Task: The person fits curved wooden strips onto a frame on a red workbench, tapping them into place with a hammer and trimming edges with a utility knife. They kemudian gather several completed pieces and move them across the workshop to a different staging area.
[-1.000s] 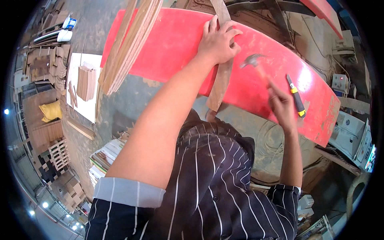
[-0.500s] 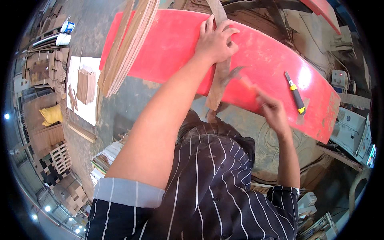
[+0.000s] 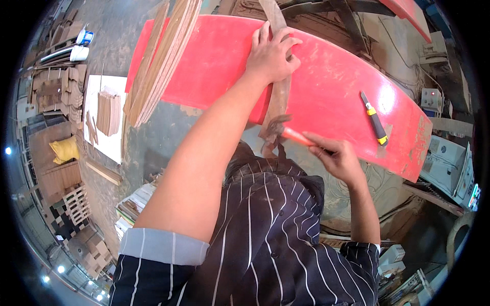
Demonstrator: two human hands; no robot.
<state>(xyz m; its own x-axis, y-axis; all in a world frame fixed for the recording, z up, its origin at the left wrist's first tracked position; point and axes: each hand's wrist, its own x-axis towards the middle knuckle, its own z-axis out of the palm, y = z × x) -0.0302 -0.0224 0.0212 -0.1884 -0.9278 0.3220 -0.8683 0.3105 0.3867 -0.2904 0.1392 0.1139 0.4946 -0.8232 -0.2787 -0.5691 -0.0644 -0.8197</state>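
A curved wooden strip (image 3: 279, 99) lies across a red curved panel (image 3: 224, 66), its near end sticking out past the panel's edge. My left hand (image 3: 269, 55) grips the strip near the panel's far side, fingers bent over it. In my right hand (image 3: 338, 155) is a claw hammer with an orange handle (image 3: 296, 135). Its dark head (image 3: 276, 125) is at the strip's near end; whether they touch I cannot tell. A yellow and black utility knife (image 3: 375, 119), blade out, rests on the panel to the right.
Long wooden strips (image 3: 166, 58) lie stacked across the panel's left end. On the floor to the left, a white sheet (image 3: 104, 145) carries a bundle of wood pieces (image 3: 108, 113). A second red panel (image 3: 408, 15) and dark machine beams (image 3: 352, 25) stand at the far right.
My right hand has come down and a little left with the hammer, whose head is now by the strip's near end. My left hand keeps its grip, with the view slightly shifted.
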